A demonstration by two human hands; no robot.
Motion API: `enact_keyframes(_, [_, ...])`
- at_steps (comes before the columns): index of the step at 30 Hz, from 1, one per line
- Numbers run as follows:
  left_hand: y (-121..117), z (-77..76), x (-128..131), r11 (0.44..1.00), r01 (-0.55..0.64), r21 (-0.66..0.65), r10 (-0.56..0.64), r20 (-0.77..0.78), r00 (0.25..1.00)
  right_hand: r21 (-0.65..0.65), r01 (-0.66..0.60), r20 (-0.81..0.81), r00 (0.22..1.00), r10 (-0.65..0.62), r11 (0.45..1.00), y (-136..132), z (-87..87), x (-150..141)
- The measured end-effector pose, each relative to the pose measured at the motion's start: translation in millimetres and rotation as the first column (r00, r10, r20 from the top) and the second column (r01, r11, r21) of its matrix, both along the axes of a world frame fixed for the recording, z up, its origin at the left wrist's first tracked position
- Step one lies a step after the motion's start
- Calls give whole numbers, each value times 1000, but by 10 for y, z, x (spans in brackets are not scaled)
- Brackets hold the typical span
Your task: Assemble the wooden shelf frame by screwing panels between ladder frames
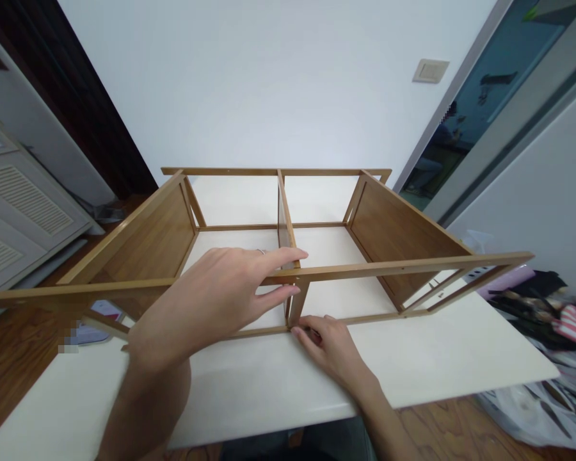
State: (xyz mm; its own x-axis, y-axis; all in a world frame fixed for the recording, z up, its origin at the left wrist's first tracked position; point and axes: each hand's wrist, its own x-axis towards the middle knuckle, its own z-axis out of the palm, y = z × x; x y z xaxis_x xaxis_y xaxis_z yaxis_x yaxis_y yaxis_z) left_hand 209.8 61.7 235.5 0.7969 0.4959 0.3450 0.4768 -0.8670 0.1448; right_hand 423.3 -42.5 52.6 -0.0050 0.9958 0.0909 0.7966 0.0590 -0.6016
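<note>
A brown wooden shelf frame (374, 268) with two side panels and a middle divider (285, 214) stands on a white table (259, 384). My left hand (216, 291) grips its near upper rail where the divider meets it, index finger above and thumb below. Low down at the same divider, my right hand (333, 349) rests by the near bottom rail (365, 318) with curled fingers pressed together at the joint. Something small and dark shows between those fingers, too hidden to name.
A white wall with a light switch (431, 71) rises behind the table. Plastic bags and cloth (552, 307) are heaped at the right. On the left stands a louvred cabinet (24, 198). Through the doorway at the upper right, a person (436, 144) is partly visible.
</note>
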Motion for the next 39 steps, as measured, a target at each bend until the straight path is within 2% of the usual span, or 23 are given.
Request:
enact_keyframes(8, [5,-11,35,999,33,-32,-33,4,999,143,19,80,996,-31,990,-3,-77,-25])
enact_keyframes(15, [19,-75,52,998,34,-43,-35,-16,999,325,149,166,963,-211,934,17,-233,-265])
enact_keyframes(18, [47,-95,32,998,55,-38,-54,12,998,424,189,158,948,-277,886,43,-221,-354])
enact_keyframes(21, [68,-117,16,997,74,-34,-73,40,997,565,212,128,932,-338,798,87,-128,-407])
enact_keyframes(23, [66,-136,24,996,79,-26,-78,50,996,617,214,114,928,-355,757,122,-56,-432])
enact_keyframes(26, [41,-151,68,992,105,63,-110,84,990,653,217,97,926,-365,726,169,-7,-473])
enact_keyframes(29, [18,-143,105,975,110,192,-132,106,985,683,249,68,914,-399,687,192,-71,-518])
enact_keyframes(35, [72,-182,20,951,145,271,-198,181,963,570,351,-9,907,-421,743,147,-338,-589])
enact_keyframes(39, [138,-243,-41,938,231,257,-286,199,937,543,361,-48,915,-401,758,98,-400,-600])
